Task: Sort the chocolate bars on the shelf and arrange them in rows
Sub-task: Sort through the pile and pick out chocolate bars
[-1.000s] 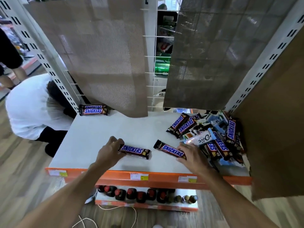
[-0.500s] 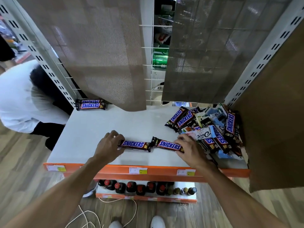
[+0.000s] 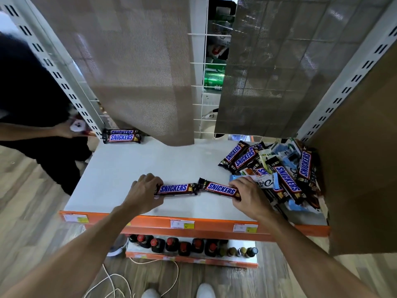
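A person's left hand [image 3: 146, 190] grips the left end of a brown-wrapped Snickers bar [image 3: 175, 188]. The bar lies flat near the front of a white metal shelf [image 3: 133, 168] with an orange front edge, just below the centre of the frame. To its right, the right hand [image 3: 247, 196] pinches the right end of a second Snickers bar [image 3: 219, 188], fingers [image 3: 236, 186] curled over the wrapper. The two bars lie end to end with their inner ends touching, the second angled slightly down to the right.

At the right of the frame, a loose pile of chocolate bars [image 3: 285, 175] is heaped against a brown cardboard panel [image 3: 361, 168]. It holds more Snickers mixed with pale blue and white wrappers, and a white Dove wrapper [image 3: 265, 182] lies just beside the right hand. In the shelf's far left corner, at centre left of the frame, two stacked Snickers bars [image 3: 121, 136] sit parallel to the back edge, well apart from the pile.

Grey-brown mesh sheets [image 3: 139, 72] hang behind the shelf. Below the orange edge, dark bottles with red caps [image 3: 171, 246] stand in a row on a lower shelf. Another person in dark clothing [image 3: 32, 125] is at the far left of the frame.
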`<state>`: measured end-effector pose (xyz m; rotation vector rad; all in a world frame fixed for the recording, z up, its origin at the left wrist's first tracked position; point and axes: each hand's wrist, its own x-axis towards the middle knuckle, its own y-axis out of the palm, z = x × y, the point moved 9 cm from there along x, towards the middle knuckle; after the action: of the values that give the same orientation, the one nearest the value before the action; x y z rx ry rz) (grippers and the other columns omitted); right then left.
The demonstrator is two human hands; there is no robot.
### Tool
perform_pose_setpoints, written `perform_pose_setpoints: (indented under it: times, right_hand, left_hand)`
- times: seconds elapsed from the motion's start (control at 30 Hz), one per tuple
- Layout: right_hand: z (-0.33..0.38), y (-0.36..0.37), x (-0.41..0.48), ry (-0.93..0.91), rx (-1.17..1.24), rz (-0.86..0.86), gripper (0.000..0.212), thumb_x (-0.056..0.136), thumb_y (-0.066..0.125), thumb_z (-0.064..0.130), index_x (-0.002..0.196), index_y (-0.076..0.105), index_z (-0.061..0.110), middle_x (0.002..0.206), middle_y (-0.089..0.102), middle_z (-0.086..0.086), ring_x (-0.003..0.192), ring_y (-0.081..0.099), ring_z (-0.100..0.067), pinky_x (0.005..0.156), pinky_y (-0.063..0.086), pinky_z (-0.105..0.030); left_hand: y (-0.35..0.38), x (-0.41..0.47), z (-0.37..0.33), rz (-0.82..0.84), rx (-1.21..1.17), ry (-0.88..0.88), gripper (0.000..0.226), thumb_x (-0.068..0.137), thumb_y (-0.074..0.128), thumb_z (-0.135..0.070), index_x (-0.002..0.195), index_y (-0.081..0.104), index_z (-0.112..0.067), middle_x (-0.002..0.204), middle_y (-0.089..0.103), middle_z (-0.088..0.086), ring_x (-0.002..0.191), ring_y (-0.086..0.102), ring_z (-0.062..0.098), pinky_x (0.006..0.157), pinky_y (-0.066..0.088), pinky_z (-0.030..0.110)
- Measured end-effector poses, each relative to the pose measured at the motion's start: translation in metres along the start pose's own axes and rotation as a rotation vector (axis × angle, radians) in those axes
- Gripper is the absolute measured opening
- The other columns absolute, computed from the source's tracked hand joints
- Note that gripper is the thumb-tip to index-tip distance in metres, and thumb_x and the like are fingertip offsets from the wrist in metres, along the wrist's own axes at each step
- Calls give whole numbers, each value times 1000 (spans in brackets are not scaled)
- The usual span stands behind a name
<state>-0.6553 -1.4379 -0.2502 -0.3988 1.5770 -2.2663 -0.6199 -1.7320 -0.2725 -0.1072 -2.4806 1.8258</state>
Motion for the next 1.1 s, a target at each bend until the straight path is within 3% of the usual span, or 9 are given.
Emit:
perform_pose_setpoints:
  times: [0.13,0.27,0.4,0.57,0.77,0.97,1.1]
  right_hand:
    - [0,-1,2,14,-63,5,33,76,73,20,108,65,16,105,60,0,105,48,-21,92,44,-38]
    - [3,-3,3,32,-77,-22,35,73,79,20,105,65,15,103,61,-2,103,51,-23,91,43,-37]
    - [4,-4,2,15,-60,-58,37,63,85,15,96,68,13,95,62,-5,98,57,-31,86,49,-44]
    - [9,-2,1,37,-42,-48,42,67,84,18,105,67,15,100,59,-2,92,58,-24,81,50,-38]
    - [17,-1,4,44,-31,-67,41,69,83,23,108,69,18,98,62,-1,93,56,-25,80,45,-36]
    - [37,8,16,30,40,-64,40,70,82,21,106,66,13,100,61,-2,97,54,-22,84,43,-34]
    - [50,15,24,13,55,-50,40,69,83,23,104,67,12,99,59,-2,96,54,-22,84,44,-34]
  left_hand:
    - [1,-1,4,15,-25,-24,42,70,76,-26,107,60,-18,103,57,0,94,50,22,70,36,33]
    - [0,-3,5,-24,-48,8,40,65,83,-21,98,62,-17,94,60,1,85,54,24,64,37,32]
    - [-5,-3,4,-44,-120,45,40,63,85,-29,95,62,-24,88,56,-4,80,52,21,63,42,34]
    - [-7,-9,7,-52,-179,38,40,63,83,-37,94,65,-21,86,57,-4,79,52,19,66,43,35]
    - [-11,-21,17,-86,-136,25,36,65,78,-26,97,62,-21,90,56,-3,84,54,23,67,42,35]
    - [-21,-34,44,-117,-18,-100,43,64,79,-18,103,62,-14,99,58,4,93,54,28,74,36,38]
    - [-30,-44,60,-152,-38,-123,40,63,79,-15,98,61,-13,95,57,4,90,54,29,70,31,35]
